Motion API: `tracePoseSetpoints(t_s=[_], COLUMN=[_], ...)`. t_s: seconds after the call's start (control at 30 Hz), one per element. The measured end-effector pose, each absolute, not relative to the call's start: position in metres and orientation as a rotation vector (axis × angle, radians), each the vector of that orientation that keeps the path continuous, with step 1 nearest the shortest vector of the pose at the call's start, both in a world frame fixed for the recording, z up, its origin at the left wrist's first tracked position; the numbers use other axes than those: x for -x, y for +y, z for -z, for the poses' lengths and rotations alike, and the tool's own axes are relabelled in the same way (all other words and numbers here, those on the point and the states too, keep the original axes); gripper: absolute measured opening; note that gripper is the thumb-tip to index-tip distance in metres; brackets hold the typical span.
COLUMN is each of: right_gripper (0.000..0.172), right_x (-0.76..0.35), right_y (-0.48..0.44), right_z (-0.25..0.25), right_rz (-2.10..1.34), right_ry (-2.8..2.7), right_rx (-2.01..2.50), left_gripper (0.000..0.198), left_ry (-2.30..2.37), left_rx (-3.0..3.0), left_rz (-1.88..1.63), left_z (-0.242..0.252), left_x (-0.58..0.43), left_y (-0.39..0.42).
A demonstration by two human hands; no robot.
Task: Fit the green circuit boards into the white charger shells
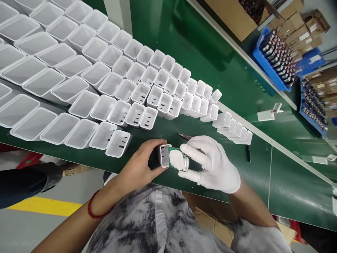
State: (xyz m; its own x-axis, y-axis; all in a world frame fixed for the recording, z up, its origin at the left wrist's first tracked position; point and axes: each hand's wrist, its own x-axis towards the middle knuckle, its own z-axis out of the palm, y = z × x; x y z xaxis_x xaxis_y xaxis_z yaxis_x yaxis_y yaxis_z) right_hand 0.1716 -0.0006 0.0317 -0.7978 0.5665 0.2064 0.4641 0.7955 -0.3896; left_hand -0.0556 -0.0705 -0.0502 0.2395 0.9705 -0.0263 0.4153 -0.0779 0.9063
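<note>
My bare left hand [140, 161] is closed around a white plastic case [165, 155], its open end turned toward my right hand and dark slots showing inside. In a white glove, my right hand [212, 163] grips a green circuit board [171, 151] by its right end. A round white pad [177, 160] covers much of the board's face. The board's left edge is at the mouth of the case; how far it reaches inside, I cannot tell. Just beyond the glove lie tweezers [185, 136], partly hidden by it.
Rows of open white cases [118, 143] fill the green table's [163, 31] left and middle. A black pen-like stick [248, 153] lies to the right. Blue trays [273, 59] of wired parts stand beyond the rail. Another person's dark sleeve [23, 184] shows at left.
</note>
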Motion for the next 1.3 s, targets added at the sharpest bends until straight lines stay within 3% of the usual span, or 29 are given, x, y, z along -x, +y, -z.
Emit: tracePoseSetpoints(t_s=[0.13,0.37,1.2,1.3], right_gripper=[0.055,0.02,0.012,0.019], right_x=[-0.158,-0.137,-0.107,-0.102], right_y=[0.003,0.007,-0.001,0.0], right_z=[-0.034,-0.046,-0.058,-0.056], right_rz=[-0.462,-0.424,-0.259,-0.204], right_ry=[-2.767,-2.941,-3.179,-3.209], right_rx=[0.785,0.819,1.022,1.027], left_gripper=[0.057,0.054,0.059,0.056], left_ry=[1.301,1.243,1.224,1.223], left_rx=[-1.723,-1.815,-1.832,-1.829], left_rz=[-0.858,-0.896,-0.886,-0.916], left_z=[0.058,0.063,0.064,0.064], left_x=[0.053,0.056,0.057,0.056], left_y=[-0.07,-0.069,-0.068,-0.067])
